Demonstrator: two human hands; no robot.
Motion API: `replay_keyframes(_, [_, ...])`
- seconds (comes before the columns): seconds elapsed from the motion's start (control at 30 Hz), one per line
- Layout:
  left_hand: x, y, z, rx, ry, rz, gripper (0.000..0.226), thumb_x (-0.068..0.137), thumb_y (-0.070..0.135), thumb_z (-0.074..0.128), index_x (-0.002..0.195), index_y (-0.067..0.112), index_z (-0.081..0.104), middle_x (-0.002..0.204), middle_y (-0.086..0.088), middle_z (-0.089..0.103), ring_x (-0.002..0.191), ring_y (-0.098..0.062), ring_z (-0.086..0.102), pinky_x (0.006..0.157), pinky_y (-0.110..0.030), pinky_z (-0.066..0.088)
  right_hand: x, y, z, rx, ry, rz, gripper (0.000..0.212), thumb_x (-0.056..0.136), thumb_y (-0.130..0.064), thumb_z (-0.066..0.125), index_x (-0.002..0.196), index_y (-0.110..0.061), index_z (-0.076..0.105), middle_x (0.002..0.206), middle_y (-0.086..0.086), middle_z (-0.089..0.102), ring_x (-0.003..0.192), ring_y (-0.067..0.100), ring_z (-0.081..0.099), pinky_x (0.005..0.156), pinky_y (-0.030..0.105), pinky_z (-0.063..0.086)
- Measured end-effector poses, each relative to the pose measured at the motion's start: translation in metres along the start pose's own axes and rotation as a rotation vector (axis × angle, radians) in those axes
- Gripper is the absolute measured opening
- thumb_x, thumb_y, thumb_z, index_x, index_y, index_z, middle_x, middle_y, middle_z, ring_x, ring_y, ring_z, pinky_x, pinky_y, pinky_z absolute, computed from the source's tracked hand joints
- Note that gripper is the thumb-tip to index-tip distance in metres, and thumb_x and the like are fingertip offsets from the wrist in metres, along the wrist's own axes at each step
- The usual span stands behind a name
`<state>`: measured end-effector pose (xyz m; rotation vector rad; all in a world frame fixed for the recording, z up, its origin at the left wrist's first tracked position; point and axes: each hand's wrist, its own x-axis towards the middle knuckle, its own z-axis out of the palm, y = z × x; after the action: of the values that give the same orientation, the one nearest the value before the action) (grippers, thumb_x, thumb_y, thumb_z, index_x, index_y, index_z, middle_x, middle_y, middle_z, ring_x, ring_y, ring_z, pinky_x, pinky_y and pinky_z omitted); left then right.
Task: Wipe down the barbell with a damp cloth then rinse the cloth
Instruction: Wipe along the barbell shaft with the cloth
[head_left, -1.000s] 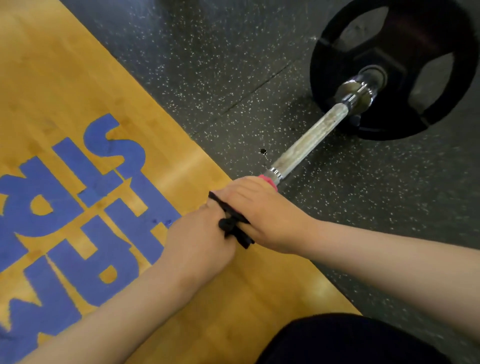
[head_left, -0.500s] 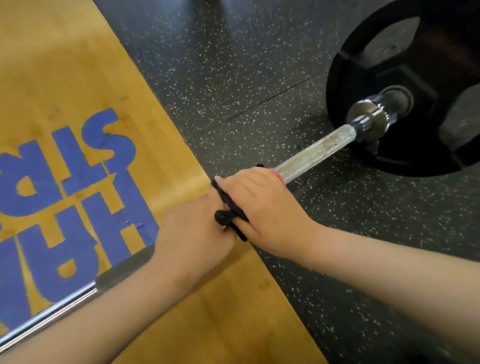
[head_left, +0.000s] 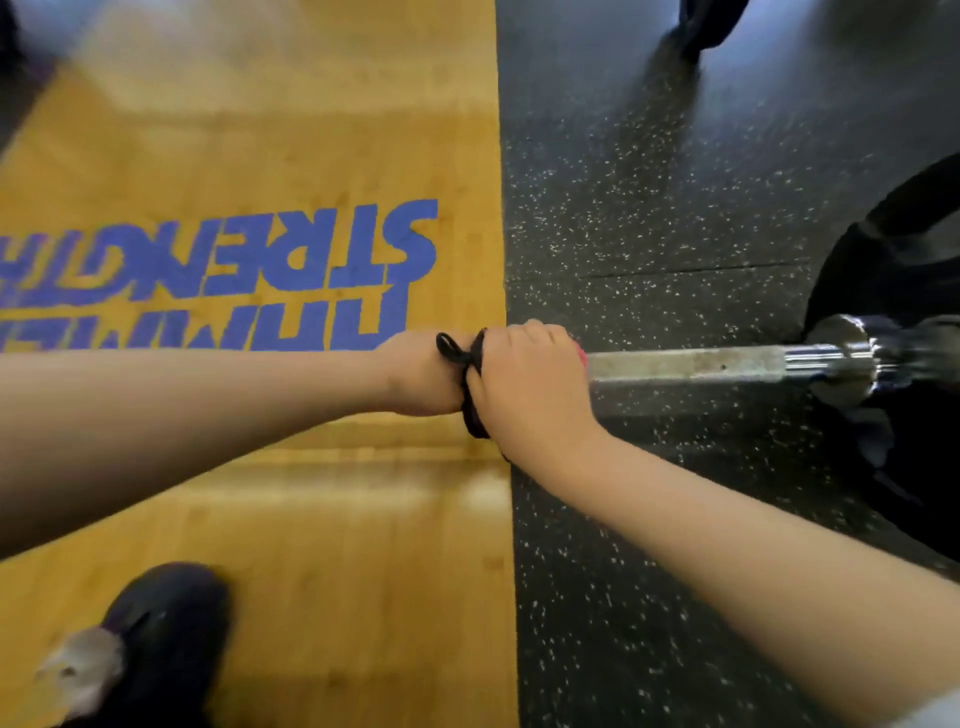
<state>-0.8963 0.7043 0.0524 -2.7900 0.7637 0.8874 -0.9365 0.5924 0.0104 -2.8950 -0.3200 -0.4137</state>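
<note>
- Two bare hands sit touching, side by side, on the long grey steel barbell (head_left: 691, 364). It lies across the seam between platform and floor, with its right end in a round black weight plate (head_left: 893, 291).
- The right grip (head_left: 524, 379) is closed over the shaft with a pink cloth (head_left: 580, 356) beneath the fingers. Only a sliver of it shows, on the plate side.
- The left grip (head_left: 421, 371) is curled, by my judgement round the shaft, which is hidden under the hand and forearm.
- A thin black cord tie (head_left: 474, 415) lies between the two hands; whose wrist it is on, I cannot tell.
- Step in hand: wiping. The shaft towards the plate looks chalky and blotched, so that stretch is probably undone, and rinsing comes later.
- The next move calls for a firm squeeze and a slide rightwards, twisting to reach all round, while the left steadies.
- The bare shaft runs open up to the shiny chrome collar (head_left: 841, 358), a hard stop for the knuckles.
- Speckled black rubber floor (head_left: 649, 182) lies below, and a yellow wooden platform with blue lettering (head_left: 311, 519) to the left.
- A dark shoe (head_left: 166, 639) stands well apart from the bar.
</note>
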Motion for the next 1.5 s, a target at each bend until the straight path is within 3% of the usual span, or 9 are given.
replay_keyframes(0.1, [-0.005,0.005,0.000,0.019,0.006,-0.031,0.020,0.096,0.014,0.039,0.076,0.014,0.037,0.086,0.001,0.044,0.073,-0.018,0.041,0.056,-0.027,0.032,-0.001,-0.002,-0.003,0.016,-0.039,-0.003,0.022,0.064,-0.026,0.076,0.063,-0.011,0.060,0.056,0.006,0.059,0.057,0.027,0.057,0.057,0.030,0.042])
replay_keyframes(0.2, [-0.007,0.004,0.013,0.070,0.188,-0.112,0.031,0.090,0.012,0.042,0.064,0.019,0.025,0.062,0.003,0.037,0.058,-0.020,0.039,0.049,-0.029,0.028,-0.001,0.002,0.000,0.015,0.023,-0.058,0.023,0.067,-0.030,0.072,0.065,-0.012,0.059,0.057,0.005,0.058,0.055,0.026,0.056,0.054,0.030,0.038])
replay_keyframes(0.33, [-0.005,0.004,0.025,0.117,0.357,-0.101,0.027,0.083,0.012,0.043,0.060,0.017,0.030,0.056,0.003,0.037,0.049,-0.015,0.034,0.045,-0.026,0.025,-0.002,0.009,-0.003,-0.038,0.038,-0.105,0.031,0.077,-0.040,0.041,0.069,-0.016,0.059,0.058,-0.002,0.057,0.051,0.020,0.054,0.053,0.027,0.022])
replay_keyframes(0.57, [-0.004,-0.003,0.029,-0.019,0.454,0.090,0.020,0.091,0.042,0.047,0.083,0.025,0.048,0.068,0.008,0.053,0.067,-0.021,0.055,0.051,-0.029,0.038,-0.025,0.040,-0.024,-0.019,0.004,-0.048,0.025,0.081,-0.034,0.046,0.077,-0.012,0.058,0.066,0.002,0.057,0.059,0.023,0.054,0.054,0.031,0.034])
replay_keyframes(0.77, [-0.009,0.000,0.043,-0.003,0.671,0.133,0.011,0.087,0.025,0.056,0.089,0.017,0.048,0.075,0.004,0.057,0.063,-0.022,0.050,0.044,-0.027,0.023,-0.053,0.138,-0.053,-0.087,-0.043,0.220,0.019,0.088,-0.024,0.052,0.089,-0.007,0.059,0.079,0.010,0.059,0.074,0.031,0.054,0.066,0.040,0.039])
replay_keyframes(0.97, [-0.018,-0.006,0.049,-0.030,0.603,0.189,0.026,0.088,0.025,0.055,0.113,0.019,0.048,0.101,0.004,0.057,0.086,-0.021,0.055,0.058,-0.031,0.033,-0.049,0.123,-0.045,-0.055,0.027,0.337,0.013,0.090,-0.022,0.052,0.085,-0.013,0.060,0.076,0.002,0.058,0.072,0.022,0.051,0.068,0.035,0.037])
replay_keyframes(1.27, [-0.021,0.003,0.045,0.023,0.588,0.089,0.026,0.090,0.020,0.050,0.117,0.020,0.052,0.105,0.002,0.062,0.090,-0.020,0.060,0.058,-0.025,0.036,-0.020,-0.008,-0.003,0.156,0.097,0.101,0.027,0.082,-0.027,0.039,0.081,-0.013,0.062,0.075,0.002,0.062,0.074,0.023,0.056,0.072,0.032,0.035])
replay_keyframes(1.4, [-0.017,0.000,0.044,-0.025,0.553,0.067,0.019,0.090,0.023,0.049,0.109,0.020,0.046,0.099,0.003,0.061,0.086,-0.021,0.060,0.054,-0.028,0.036,-0.027,0.019,-0.012,0.016,0.097,0.026,0.014,0.081,-0.024,0.055,0.087,-0.017,0.065,0.077,-0.001,0.064,0.071,0.021,0.059,0.067,0.032,0.039])
replay_keyframes(1.5, [-0.013,-0.001,0.045,0.026,0.546,0.068,0.012,0.092,0.024,0.049,0.098,0.017,0.042,0.088,0.003,0.057,0.077,-0.021,0.056,0.050,-0.030,0.033,-0.038,0.062,-0.028,-0.005,0.050,0.183,0.010,0.090,-0.024,0.056,0.092,-0.019,0.063,0.082,-0.002,0.063,0.074,0.020,0.055,0.068,0.034,0.040])
